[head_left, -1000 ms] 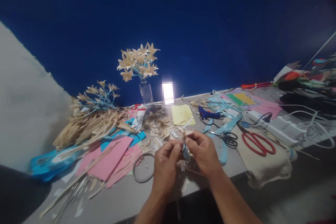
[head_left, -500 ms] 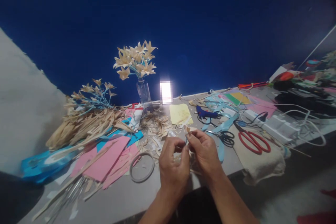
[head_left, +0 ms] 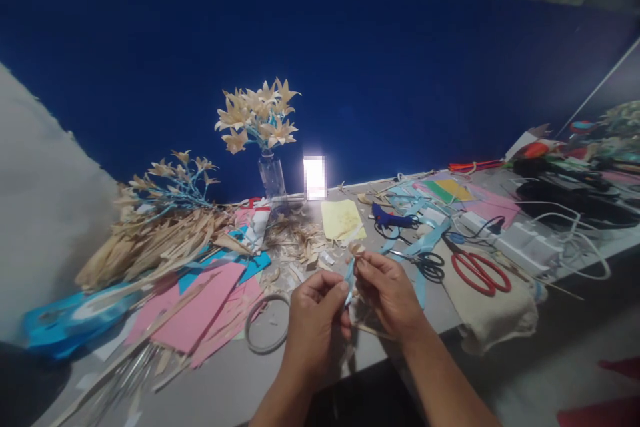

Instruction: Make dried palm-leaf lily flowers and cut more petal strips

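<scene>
My left hand (head_left: 319, 310) pinches a light-blue strip (head_left: 349, 273) between thumb and fingers, over the front of the table. Close beside it, my right hand (head_left: 391, 290) is closed on the upper end of the same piece, at the base of a small cream husk flower (head_left: 357, 250). The strip runs down from the flower to my left fingertips; whether it wraps a stem I cannot tell. Beyond my hands lies a yellow sheet (head_left: 343, 220). Black-handled scissors (head_left: 430, 265) rest right of my right hand, and a grey ring (head_left: 267, 327) lies left of my left hand.
Red-handled scissors (head_left: 483, 273) lie on a folded cloth (head_left: 485, 313) near the front edge. Behind are a blue glue gun (head_left: 395, 217) and a power strip (head_left: 525, 243). A glass vase (head_left: 271, 180) of husk flowers stands at the back. Pink sheets (head_left: 200, 307) and dried husks (head_left: 150, 247) cover the left.
My left hand has moved slightly left and down, away from my right hand. More of the light-blue strip now shows between them. The view has shifted a little.
</scene>
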`<state>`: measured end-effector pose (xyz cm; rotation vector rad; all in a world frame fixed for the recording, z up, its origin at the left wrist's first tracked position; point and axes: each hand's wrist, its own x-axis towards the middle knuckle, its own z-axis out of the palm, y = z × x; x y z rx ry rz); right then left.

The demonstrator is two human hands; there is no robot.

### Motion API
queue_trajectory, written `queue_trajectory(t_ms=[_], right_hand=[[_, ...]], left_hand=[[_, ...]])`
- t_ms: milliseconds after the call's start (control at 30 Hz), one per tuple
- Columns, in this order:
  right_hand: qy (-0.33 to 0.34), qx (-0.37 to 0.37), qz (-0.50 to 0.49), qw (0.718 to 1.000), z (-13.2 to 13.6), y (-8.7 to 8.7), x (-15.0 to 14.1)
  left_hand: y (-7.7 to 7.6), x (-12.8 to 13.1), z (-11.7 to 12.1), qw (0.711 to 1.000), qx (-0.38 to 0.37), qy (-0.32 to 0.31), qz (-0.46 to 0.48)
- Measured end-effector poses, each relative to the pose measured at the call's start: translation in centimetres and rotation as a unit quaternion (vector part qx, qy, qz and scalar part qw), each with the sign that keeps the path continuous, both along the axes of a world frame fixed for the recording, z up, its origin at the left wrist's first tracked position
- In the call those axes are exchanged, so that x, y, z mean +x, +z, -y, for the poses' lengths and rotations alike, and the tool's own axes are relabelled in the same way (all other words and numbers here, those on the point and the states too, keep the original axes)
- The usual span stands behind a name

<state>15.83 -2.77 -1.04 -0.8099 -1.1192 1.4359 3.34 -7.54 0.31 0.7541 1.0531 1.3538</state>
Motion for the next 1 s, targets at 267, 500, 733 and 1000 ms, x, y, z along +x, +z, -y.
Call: queue_trajectory(t_ms=[267, 500, 733, 1000], right_hand=[[-0.182, 0.224, 0.614, 0.735, -3.3, -2.9, 11.0], [-0.090, 0.201, 0.777, 0.589, -4.1, -3.3, 15.9], [-0.112, 0.233, 0.753, 0.605, -4.5, -2.0, 15.4], [-0.051, 0.263, 0.692, 0.670, -4.2, -1.2, 11.4]], left_hand=[[0.3, -1.1, -0.3, 0.997, -0.014, 0.059, -0.049], [0.0, -0.9, -1.0, 0.993, -0.014, 0.070, -0.090], [0.0, -1.0, -1.3, 0.994, -0.034, 0.082, -0.062], [0.1, -2.0, -0.8, 0.994, -0.064, 0.049, 0.068]])
